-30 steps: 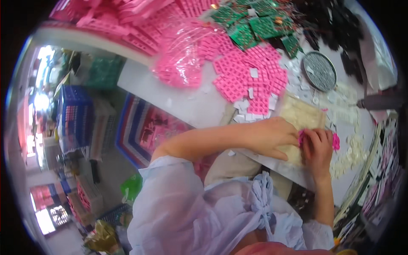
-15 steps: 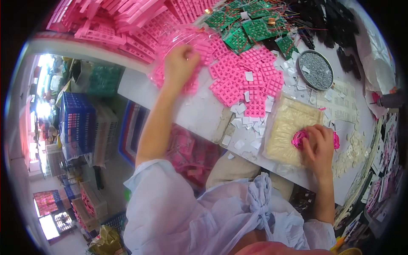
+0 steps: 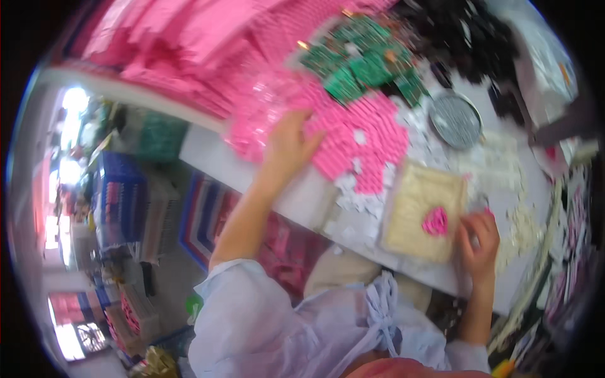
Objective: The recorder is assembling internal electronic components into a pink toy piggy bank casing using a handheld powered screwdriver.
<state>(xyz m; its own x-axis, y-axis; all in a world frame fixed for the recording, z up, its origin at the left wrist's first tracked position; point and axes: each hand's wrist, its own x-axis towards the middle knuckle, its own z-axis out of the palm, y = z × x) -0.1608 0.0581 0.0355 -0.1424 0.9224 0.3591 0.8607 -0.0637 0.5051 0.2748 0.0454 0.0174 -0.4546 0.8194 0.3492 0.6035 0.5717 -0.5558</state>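
Observation:
The picture is smeared by motion. My left hand [image 3: 291,143] is over the near edge of the pink keypad pieces [image 3: 372,135], beside a clear plastic bag [image 3: 255,116] of more pink parts. Its thumb stands apart from the fingers, and I see nothing in it. My right hand [image 3: 479,246] is at the right edge of a cream, plastic-wrapped pad [image 3: 403,217], fingers curled. A speck of pink shows at its fingertips; what they hold is mostly hidden. On the pad lies a bright pink looped piece [image 3: 435,222], apart from that hand.
Green circuit boards [image 3: 362,66] with wires and black parts [image 3: 466,38] lie at the back. A round tin [image 3: 455,120] of small grey pieces stands right of the white scraps [image 3: 359,198]. Pale discs [image 3: 520,227] are scattered at right; blue crates [image 3: 120,195] stand at left.
The whole view has shifted. My left hand has come off the plastic bag toward the keypad pieces, its thumb now spread. My right hand has drawn back from the pink looped piece to the pad's edge.

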